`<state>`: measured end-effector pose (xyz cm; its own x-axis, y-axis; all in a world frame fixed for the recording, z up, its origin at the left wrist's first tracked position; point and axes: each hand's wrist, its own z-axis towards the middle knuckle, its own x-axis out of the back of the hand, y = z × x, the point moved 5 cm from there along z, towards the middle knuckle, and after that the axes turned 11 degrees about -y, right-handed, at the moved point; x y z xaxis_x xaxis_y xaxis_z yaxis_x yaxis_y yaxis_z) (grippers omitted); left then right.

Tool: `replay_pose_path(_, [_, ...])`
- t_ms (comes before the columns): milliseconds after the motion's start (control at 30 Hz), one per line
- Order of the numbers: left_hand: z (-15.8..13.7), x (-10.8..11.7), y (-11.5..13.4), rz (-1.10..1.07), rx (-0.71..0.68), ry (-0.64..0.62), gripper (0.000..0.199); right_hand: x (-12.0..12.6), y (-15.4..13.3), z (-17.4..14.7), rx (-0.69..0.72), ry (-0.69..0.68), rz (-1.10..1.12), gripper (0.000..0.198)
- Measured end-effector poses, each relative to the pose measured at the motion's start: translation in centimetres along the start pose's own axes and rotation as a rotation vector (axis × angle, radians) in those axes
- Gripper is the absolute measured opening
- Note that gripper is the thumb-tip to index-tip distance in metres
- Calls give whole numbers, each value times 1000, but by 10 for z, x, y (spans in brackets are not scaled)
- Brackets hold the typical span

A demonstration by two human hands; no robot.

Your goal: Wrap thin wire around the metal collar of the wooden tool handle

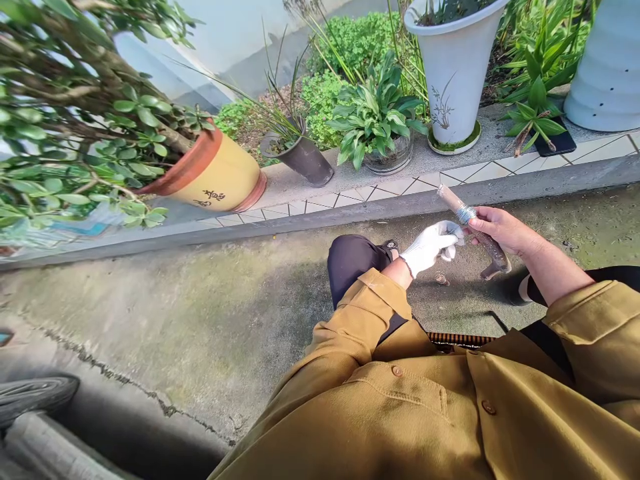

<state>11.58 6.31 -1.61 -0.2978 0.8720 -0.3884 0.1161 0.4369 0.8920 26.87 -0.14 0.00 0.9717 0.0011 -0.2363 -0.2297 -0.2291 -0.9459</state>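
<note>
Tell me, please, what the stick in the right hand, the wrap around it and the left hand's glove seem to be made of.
Stick: probably wood; brown, bark-like lower part, paler top, slight sheen.
Wrap: perhaps metal wire or glossy thread, since its coils glint silvery-blue.
Glove: likely thin fabric, matte white with soft creases; weave too small to tell.

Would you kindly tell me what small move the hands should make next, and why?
I would probably bring the gloved left hand to the shiny wrapping, since that hand is close by and the bare right hand grips the stick.
</note>
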Motion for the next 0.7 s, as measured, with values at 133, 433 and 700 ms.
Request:
replay_pose_path(133, [1,9,5,365,5,148,21,-5,-2,-3,-35,-3,71,29])
replay_pose_path(433, [-9,-5,29,1256,-123,332,12,1,3,-4,-51,91,267,28])
replay_pose_path(700, [-17,-25,26,1453,1,59,29,13,0,-10,-69,386,352,10])
